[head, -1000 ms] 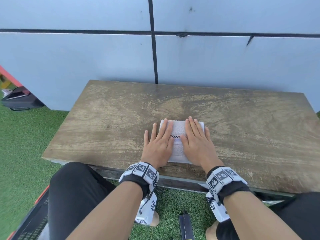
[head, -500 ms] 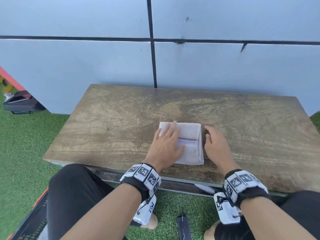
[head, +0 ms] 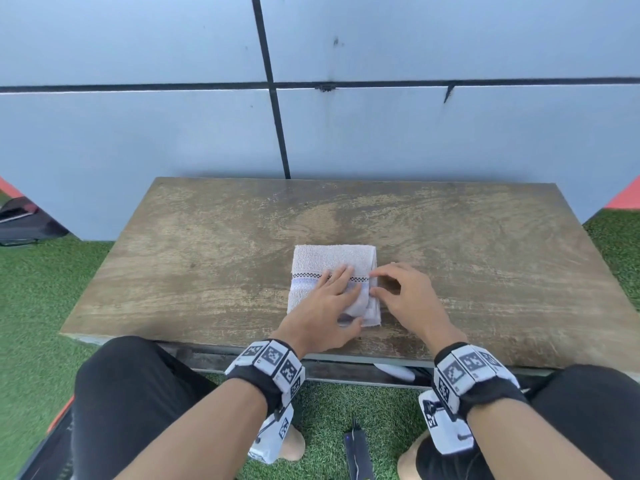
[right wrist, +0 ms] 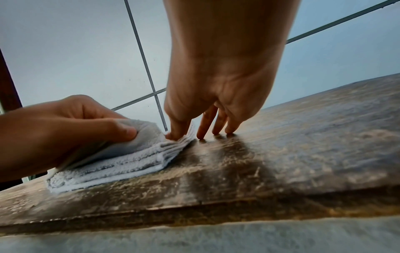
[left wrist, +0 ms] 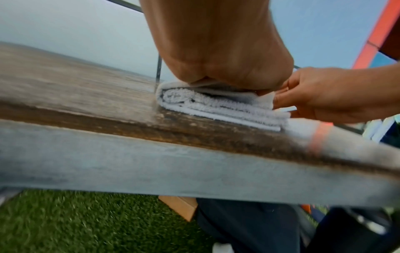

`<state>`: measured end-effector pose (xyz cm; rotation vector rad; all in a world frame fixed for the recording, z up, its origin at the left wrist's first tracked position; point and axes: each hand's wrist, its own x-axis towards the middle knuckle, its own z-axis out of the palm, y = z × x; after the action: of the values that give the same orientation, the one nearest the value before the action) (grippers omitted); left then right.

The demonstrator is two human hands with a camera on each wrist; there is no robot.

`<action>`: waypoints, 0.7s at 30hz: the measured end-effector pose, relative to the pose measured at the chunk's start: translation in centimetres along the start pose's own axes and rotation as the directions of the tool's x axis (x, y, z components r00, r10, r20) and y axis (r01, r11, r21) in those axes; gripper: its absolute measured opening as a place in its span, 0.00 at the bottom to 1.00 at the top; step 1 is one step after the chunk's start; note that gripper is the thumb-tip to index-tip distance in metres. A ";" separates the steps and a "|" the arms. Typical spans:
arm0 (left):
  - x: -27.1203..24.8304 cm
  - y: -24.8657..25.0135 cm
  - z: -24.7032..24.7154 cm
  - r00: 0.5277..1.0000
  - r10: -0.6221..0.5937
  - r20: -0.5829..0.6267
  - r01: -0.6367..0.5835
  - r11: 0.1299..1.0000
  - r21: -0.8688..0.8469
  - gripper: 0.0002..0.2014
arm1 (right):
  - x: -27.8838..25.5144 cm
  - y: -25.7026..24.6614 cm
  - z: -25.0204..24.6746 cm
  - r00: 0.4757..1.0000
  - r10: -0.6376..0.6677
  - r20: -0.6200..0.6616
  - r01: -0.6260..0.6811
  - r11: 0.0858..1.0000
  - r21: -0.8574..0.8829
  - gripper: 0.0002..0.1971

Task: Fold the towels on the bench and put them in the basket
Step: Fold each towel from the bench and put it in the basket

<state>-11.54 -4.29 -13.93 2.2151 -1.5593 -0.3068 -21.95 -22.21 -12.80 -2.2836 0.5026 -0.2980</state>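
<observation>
A white towel (head: 332, 261) with a checkered stripe lies folded into a small stack near the front edge of the wooden bench (head: 485, 254). My left hand (head: 325, 306) lies over its near right part, and the thumb and fingers pinch the raised upper layers (right wrist: 138, 137). My right hand (head: 408, 299) is at the towel's right edge. Its thumb (right wrist: 173, 135) touches the stacked layers, and its other fingertips (right wrist: 229, 130) stand on the bare wood beside them. The left wrist view shows the folded layers (left wrist: 216, 104) side on. An orange rim of the basket (head: 59, 415) shows at the bottom left.
A grey panelled wall (head: 450, 140) stands right behind the bench. Green turf (head: 41, 292) surrounds it, with a black bag (head: 24, 220) at the far left. My knees sit against the front edge, and a small dark device (head: 356, 452) lies on the turf between them.
Both hands lay flat on the towel a second ago. The right hand slid off to its right edge, and the left hand shifted right and took hold of the upper layers.
</observation>
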 end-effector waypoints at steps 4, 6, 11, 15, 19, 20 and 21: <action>0.2 0.5 -0.3 0.988 -0.101 -0.118 0.072 0.972 -0.225 0.16 | 0.1 -0.1 -0.2 0.998 0.041 0.044 -0.040 0.999 -0.022 0.16; 0.7 1.3 -0.7 0.965 -0.216 -0.151 0.152 0.925 -0.348 0.14 | 0.3 0.1 -0.3 0.994 0.075 0.080 -0.073 0.997 -0.028 0.19; 1.7 3.2 -0.9 0.967 -0.210 -0.144 0.151 0.928 -0.340 0.22 | 0.3 0.3 0.0 0.992 0.078 0.098 -0.074 0.996 -0.044 0.13; 1.5 3.1 0.5 0.994 -0.092 -0.062 0.082 0.987 -0.141 0.27 | 0.3 0.4 0.0 0.992 0.058 0.116 -0.053 0.998 -0.045 0.11; 1.1 2.3 1.2 0.998 -0.054 0.029 0.052 0.997 0.064 0.32 | 0.4 0.3 -0.4 0.990 0.085 0.113 -0.092 0.994 0.065 0.15; 1.1 2.2 1.2 0.997 -0.052 0.051 0.047 0.995 0.093 0.34 | 0.4 0.3 -0.6 0.989 0.092 0.113 -0.101 0.992 0.078 0.16; 1.2 2.3 1.2 0.997 -0.050 0.066 0.042 0.992 0.122 0.34 | 0.5 0.3 -0.6 0.988 0.100 0.115 -0.109 0.992 0.069 0.16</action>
<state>-13.52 -6.26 -13.91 2.3586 -1.6031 -0.3129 -21.81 -22.99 -12.52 -2.1782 0.5425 -0.1348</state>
